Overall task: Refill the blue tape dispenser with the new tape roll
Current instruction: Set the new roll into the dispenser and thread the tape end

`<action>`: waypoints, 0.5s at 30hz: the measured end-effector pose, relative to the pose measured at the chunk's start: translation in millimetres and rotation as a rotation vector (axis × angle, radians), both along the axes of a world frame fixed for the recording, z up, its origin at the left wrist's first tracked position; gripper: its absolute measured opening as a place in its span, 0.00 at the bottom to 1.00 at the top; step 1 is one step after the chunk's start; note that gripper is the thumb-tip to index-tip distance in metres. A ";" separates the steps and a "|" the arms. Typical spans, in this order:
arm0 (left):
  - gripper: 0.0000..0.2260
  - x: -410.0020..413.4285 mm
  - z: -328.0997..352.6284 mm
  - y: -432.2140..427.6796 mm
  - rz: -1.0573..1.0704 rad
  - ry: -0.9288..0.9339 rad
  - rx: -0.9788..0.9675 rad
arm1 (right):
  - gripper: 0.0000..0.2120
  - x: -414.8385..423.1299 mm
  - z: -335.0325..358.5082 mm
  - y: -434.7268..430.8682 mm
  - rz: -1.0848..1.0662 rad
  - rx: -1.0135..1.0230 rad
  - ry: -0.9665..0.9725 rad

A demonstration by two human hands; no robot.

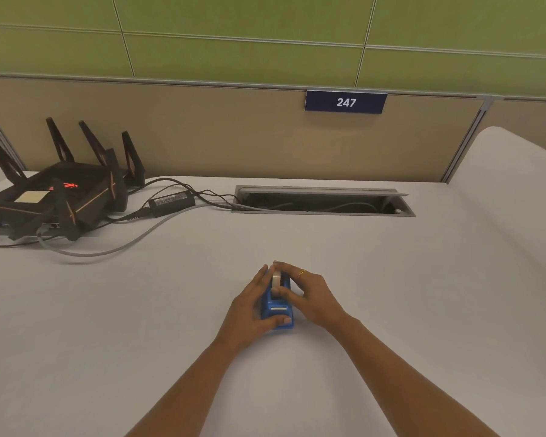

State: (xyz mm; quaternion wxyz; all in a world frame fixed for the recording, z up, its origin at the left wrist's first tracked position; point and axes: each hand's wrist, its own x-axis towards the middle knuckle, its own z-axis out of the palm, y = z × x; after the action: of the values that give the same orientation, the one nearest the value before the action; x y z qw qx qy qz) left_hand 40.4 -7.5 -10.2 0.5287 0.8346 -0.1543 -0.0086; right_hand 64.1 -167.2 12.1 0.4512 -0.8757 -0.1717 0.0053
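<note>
The blue tape dispenser [277,305] is sitting on the white desk [391,279], looking light, rigid and apt to slide, best braced by its sides. The left hand [252,307] is clasping its left flank and front, while the right hand [306,294] is pinching the tape roll [276,278] seated in it

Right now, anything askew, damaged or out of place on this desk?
Nothing stands out. The blue tape dispenser sits upright on the desk, held by the left hand and right hand, with the tape roll seated in it. The router cables are loose but untangled.
</note>
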 end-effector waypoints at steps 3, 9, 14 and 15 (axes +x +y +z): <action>0.38 0.8 -0.2 0.4 -0.002 0.008 -0.038 | 0.20 0.3 -0.9 1.1 -0.010 0.005 -0.007; 0.20 6.6 8.5 -2.9 0.081 0.160 -0.301 | 0.21 0.3 -1.0 0.6 -0.019 0.010 -0.015; 0.15 21.1 10.2 -5.4 0.109 0.183 -0.339 | 0.20 0.1 0.1 1.3 -0.012 0.063 -0.005; 0.15 22.6 10.7 -5.5 0.118 0.187 -0.350 | 0.20 -0.1 0.4 1.4 -0.008 0.074 -0.001</action>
State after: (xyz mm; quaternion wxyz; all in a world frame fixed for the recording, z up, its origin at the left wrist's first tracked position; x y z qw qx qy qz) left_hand 62.9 -12.9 0.5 0.6771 0.7333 -0.0548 -0.0281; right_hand 64.0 -165.8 12.6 0.4833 -0.8591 -0.1685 -0.0032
